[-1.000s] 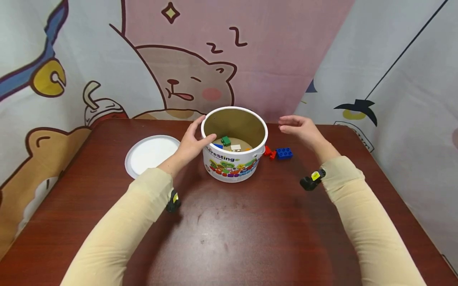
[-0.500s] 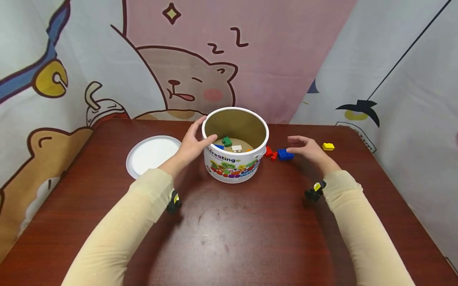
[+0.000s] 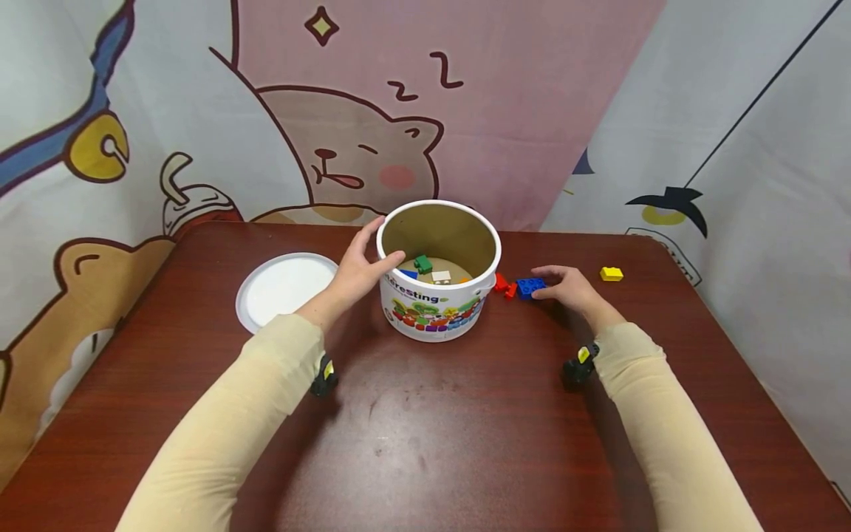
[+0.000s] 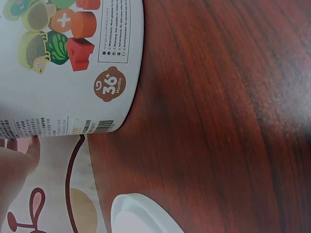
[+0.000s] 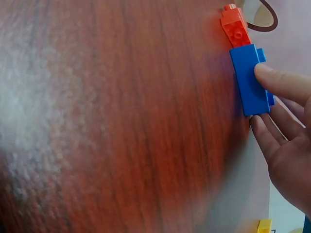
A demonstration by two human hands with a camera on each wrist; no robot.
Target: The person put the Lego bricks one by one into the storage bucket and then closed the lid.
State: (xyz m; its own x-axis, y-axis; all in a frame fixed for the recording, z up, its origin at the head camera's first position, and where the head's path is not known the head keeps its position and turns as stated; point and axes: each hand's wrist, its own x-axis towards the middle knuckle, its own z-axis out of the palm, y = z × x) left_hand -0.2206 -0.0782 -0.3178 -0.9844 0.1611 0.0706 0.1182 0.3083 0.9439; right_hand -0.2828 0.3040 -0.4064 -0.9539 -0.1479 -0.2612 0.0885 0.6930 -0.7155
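Note:
A white bucket (image 3: 431, 318) with a printed colourful label stands upright at the table's far middle. My left hand (image 3: 355, 275) holds its left side, the thumb over the rim and the fingers along the outer wall. Inside lie a few toy bricks, among them a green brick (image 3: 422, 264) and a white brick (image 3: 441, 277). To the right of the bucket, my right hand (image 3: 570, 288) grips a blue building brick (image 5: 249, 80), thumb on its studded side and fingertips at its end. Red bricks (image 5: 235, 26) sit right beside the blue one, toward the bucket.
A round white lid (image 3: 282, 292) lies left of the bucket, partly behind my left forearm. Farther right on the table is a yellow brick (image 3: 612, 274). A cartoon-printed cloth (image 3: 518, 111) hangs along the table's back edge.
My right hand has moved down and onto the blue brick, bringing the yellow brick behind it into view. The left hand keeps its place on the bucket.

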